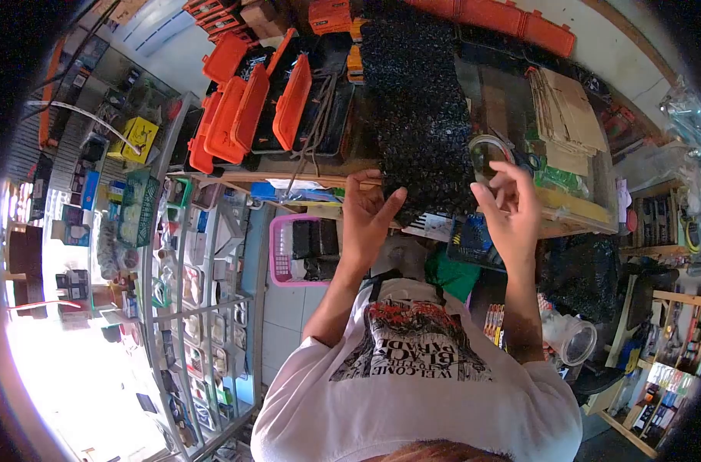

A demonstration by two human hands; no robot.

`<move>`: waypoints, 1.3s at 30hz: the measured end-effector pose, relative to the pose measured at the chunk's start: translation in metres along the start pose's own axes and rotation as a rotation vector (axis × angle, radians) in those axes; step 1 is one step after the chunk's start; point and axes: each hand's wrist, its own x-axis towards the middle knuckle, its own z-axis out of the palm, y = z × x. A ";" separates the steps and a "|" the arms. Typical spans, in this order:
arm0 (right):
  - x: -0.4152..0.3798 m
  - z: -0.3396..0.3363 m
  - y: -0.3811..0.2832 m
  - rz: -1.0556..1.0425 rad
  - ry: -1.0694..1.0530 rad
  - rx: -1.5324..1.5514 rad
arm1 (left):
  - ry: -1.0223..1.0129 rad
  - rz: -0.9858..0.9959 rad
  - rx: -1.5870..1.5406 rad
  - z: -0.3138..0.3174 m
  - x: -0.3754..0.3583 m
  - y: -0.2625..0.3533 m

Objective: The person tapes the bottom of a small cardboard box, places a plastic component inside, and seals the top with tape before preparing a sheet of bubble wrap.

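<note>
A sheet of black bubble wrap [418, 108] was seen spread over a wooden workbench [320, 171], its near edge hanging at the front of the bench between the two hands. The left hand [368, 215] was laid against that near edge, its fingers stretched out almost flat and the thumb set apart; the wrap appeared to be pressed or pinched at its corner, though a firm grip could not be made out. The right hand [511, 206] was raised just beside the wrap's other side, its fingers curled and drawn together at the rim of a roll of clear tape [485, 151], which was touched by the fingertips; whether the roll itself or only its loose end was held could not be told.

Several orange cases [246, 108] with open lids were stood on the bench beside the wrap, and folded cardboard [570, 112] was stacked on the far side of the tape. A pink basket [283, 254] was kept below the bench front, near the left forearm. A glass display cabinet [189, 308] filled with small goods was seen well apart from the hands. A white printed shirt [412, 385] was worn by the person.
</note>
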 end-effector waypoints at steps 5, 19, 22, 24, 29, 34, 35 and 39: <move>0.000 0.017 -0.023 -0.361 -0.227 -0.224 | -0.023 0.033 -0.014 0.007 -0.002 0.001; -0.006 0.034 0.003 -0.302 -0.365 -0.232 | -0.112 -0.002 -0.008 0.003 -0.002 -0.005; -0.008 0.035 0.006 -0.296 -0.345 -0.195 | -0.109 -0.008 0.044 0.003 -0.002 -0.003; -0.010 0.036 0.009 -0.307 -0.346 -0.199 | -0.107 -0.006 0.049 0.002 -0.003 -0.004; -0.011 0.034 0.003 -0.300 -0.382 -0.278 | -0.124 -0.025 -0.012 0.003 -0.002 -0.009; -0.014 0.037 -0.002 -0.304 -0.345 -0.278 | -0.100 0.045 0.062 0.003 -0.002 -0.011; -0.014 0.037 -0.001 -0.314 -0.347 -0.287 | -0.101 0.048 0.070 0.003 -0.002 -0.010; -0.017 0.040 0.005 -0.355 -0.342 -0.358 | -0.108 0.026 0.060 0.005 -0.003 -0.006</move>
